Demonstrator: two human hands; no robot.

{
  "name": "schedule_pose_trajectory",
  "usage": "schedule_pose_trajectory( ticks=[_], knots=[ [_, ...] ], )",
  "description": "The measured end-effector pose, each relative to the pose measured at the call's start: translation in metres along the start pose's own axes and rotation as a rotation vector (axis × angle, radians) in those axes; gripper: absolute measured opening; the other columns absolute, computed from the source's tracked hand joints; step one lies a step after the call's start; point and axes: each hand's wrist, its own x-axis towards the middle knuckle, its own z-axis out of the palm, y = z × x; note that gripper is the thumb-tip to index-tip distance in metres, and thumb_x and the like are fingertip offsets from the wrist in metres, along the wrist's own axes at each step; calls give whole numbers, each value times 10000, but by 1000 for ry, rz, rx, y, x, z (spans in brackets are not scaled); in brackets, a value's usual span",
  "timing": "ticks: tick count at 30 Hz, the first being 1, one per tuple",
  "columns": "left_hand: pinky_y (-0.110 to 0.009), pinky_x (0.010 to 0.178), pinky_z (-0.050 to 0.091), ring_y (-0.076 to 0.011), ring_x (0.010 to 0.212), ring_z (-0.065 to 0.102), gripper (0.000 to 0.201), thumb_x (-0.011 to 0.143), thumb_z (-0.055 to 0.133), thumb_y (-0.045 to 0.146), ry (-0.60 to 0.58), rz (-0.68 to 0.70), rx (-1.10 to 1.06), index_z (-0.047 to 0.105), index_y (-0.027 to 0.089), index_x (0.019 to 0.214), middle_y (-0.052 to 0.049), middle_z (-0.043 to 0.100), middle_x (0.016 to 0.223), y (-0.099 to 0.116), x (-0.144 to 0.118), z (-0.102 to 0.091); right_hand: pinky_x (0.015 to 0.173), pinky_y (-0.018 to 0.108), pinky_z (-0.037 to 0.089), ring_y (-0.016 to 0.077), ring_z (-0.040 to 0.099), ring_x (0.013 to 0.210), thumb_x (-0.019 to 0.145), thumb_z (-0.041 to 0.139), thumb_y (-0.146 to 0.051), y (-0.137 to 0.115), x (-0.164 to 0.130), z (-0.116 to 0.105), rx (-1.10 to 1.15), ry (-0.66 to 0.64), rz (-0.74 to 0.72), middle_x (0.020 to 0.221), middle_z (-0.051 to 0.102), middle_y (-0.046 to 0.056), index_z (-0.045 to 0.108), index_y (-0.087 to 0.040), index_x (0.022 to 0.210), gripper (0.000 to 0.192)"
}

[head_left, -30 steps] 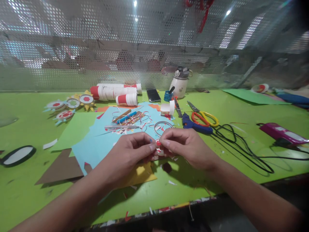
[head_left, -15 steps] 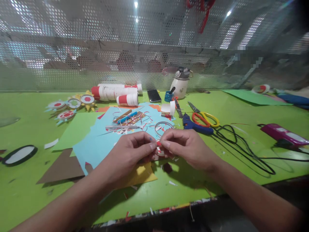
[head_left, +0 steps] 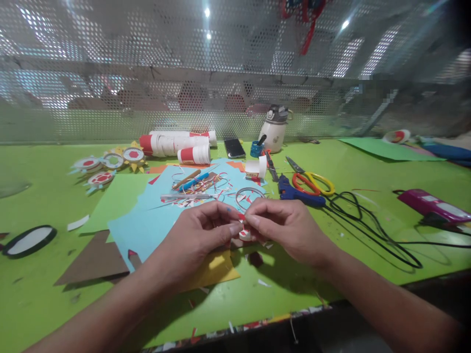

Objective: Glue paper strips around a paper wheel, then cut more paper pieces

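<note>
Close together over the front of the blue paper (head_left: 147, 220), my left hand (head_left: 211, 226) and my right hand (head_left: 285, 223) pinch a small red and white paper piece (head_left: 243, 231) between thumbs and forefingers. The fingers hide most of it, so its full shape does not show. A thin paper ring (head_left: 250, 196) lies just beyond the fingertips. Yellow paper (head_left: 221, 267) is partly under my left hand, and a small dark scrap (head_left: 255, 259) lies below the held piece.
Behind lie a craft knife (head_left: 187, 196), pens among paper strips (head_left: 195, 180) and stacked paper cups (head_left: 176, 144). To the right are a blue glue gun (head_left: 300, 191) with a looping black cord, scissors (head_left: 312, 181) and a bottle (head_left: 274, 130). Decorated paper discs (head_left: 99, 179) sit at left.
My left thumb and fingers have shifted slightly on the red and white piece, and more of its white part shows. Both hands stay in nearly the same place.
</note>
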Motion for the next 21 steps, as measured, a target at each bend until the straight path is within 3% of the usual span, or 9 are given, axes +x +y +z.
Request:
schedule_pose_trajectory(
  ticks=[8,15,21],
  knots=[
    [-255,676,487,-122,651,625,141,724,752,229,63,-26,-11,639,146,714,-8,682,668,-3,1,1,507,217,457,92,547,548,838,613,-214,2,-1,3,-69,-5,-37,636,582,-12,658,-141,723,144],
    [-203,559,389,-80,566,525,185,730,742,278,42,-81,197,625,134,725,-2,656,644,3,0,0,508,201,451,82,514,546,824,602,-190,-1,1,2,-131,64,-58,641,552,-20,633,-137,680,156],
    [-250,647,448,-122,647,603,161,779,687,257,-7,-98,184,590,136,736,-39,697,717,2,1,-1,599,274,531,145,646,627,830,592,-210,-1,0,5,-132,9,21,706,615,24,633,-133,733,130]
  ],
)
